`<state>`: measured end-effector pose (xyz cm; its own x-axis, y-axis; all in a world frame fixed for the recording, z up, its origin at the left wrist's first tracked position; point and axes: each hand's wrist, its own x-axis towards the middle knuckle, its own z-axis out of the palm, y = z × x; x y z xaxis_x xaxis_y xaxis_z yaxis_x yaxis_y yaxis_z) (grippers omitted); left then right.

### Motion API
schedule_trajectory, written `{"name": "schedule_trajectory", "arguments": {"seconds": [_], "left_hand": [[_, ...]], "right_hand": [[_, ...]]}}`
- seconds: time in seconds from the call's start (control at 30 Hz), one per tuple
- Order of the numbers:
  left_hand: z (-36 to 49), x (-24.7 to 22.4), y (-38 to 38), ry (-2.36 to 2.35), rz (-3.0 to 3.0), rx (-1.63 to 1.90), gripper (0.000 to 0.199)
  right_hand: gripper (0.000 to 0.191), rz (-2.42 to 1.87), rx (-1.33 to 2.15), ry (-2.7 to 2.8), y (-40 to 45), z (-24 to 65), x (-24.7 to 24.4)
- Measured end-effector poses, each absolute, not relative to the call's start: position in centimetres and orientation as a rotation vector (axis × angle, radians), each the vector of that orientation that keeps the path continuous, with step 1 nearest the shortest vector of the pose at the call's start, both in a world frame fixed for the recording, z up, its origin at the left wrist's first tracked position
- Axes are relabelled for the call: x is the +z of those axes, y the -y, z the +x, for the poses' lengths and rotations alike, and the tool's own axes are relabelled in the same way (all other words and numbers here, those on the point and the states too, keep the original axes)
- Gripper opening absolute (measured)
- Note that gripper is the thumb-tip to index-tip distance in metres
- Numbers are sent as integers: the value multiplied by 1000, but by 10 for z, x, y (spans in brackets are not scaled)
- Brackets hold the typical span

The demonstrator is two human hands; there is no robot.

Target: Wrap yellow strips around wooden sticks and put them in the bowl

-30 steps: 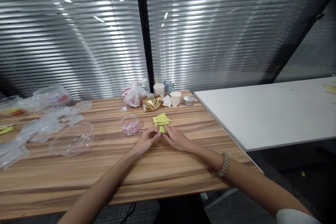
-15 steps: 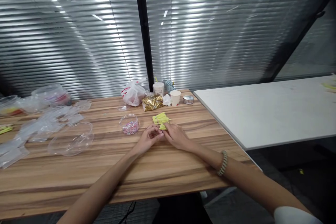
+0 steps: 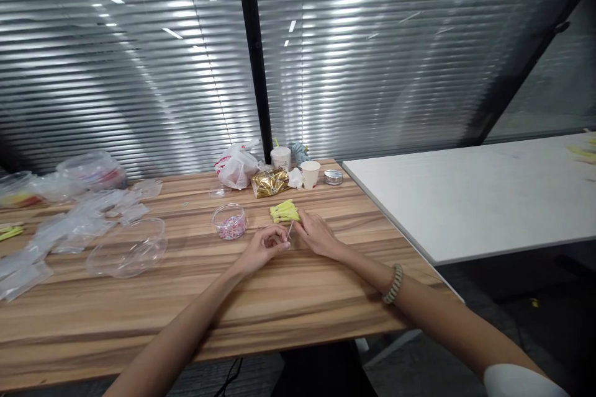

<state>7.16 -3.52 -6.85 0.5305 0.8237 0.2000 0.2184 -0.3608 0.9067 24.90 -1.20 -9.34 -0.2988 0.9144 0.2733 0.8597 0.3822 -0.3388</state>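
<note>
One thin strand (image 3: 290,231) spanning a small gap

The left hand (image 3: 264,249) is pinching the strand's lower end between nearly closed fingertips, seemingly to steady so slight a thing; the right hand (image 3: 319,237) is curving loosely near the upper end, beside the yellow strips (image 3: 283,211), though whether it is gripping anything I cannot tell; the strips are lying bunched between the far and near edges of the desk (image 3: 186,316), toward its right edge; the clear bowl (image 3: 218,222) of coloured bits (image 3: 231,228) is standing leftward, probably for easy reach.
</note>
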Motion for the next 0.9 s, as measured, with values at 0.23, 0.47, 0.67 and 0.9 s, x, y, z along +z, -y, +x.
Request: {"name": "schedule_trajectory", "arguments": {"seconds": [0.23,0.47,0.67,0.9], "left_hand": [[73,-64,38,-999,1775,687,34],[68,-68,35,-1136,1823,737,23],[62,-79,32,-1129,2023,716,24],[60,-79,32,-1104,2188,688,27]], "right_hand": [[27,-1496,66,2231,21,244,-95],[24,-1340,-42,2271,31,240,-97],[21,-1232,5,2399,31,240,-100],[26,-1180,66,2488,27,244,-103]]}}
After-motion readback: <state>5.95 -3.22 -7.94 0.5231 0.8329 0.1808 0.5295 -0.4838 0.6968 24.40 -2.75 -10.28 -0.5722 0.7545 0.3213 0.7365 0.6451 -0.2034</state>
